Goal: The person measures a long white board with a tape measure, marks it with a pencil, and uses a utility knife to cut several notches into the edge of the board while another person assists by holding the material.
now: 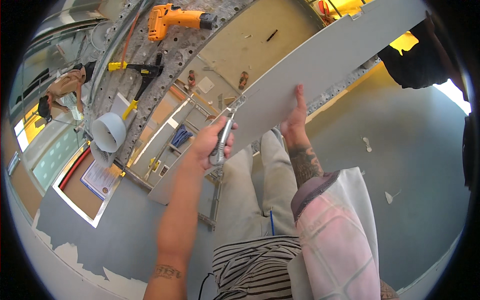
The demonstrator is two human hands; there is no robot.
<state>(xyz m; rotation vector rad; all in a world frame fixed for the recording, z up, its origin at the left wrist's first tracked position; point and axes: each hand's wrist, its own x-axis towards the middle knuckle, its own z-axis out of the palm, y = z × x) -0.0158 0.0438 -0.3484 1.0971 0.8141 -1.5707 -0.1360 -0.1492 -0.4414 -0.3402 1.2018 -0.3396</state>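
My left hand (212, 142) is closed around a silver utility knife (221, 144). The knife's front end meets the upper left edge of a long pale grey board (330, 55), which slants up to the right across my view. On the board's lower edge is my right hand (295, 117), with one finger stretched up along its face; part of its grip is hidden. Beneath the board my legs show in light grey trousers.
On a perforated metal platform (185, 47) lie an orange cordless drill (172, 21), a black-and-yellow tool (142, 70) and a white roll (108, 132). A person in brown (67, 85) bends at the left. Another in dark clothes (417, 57) is near the board's far end.
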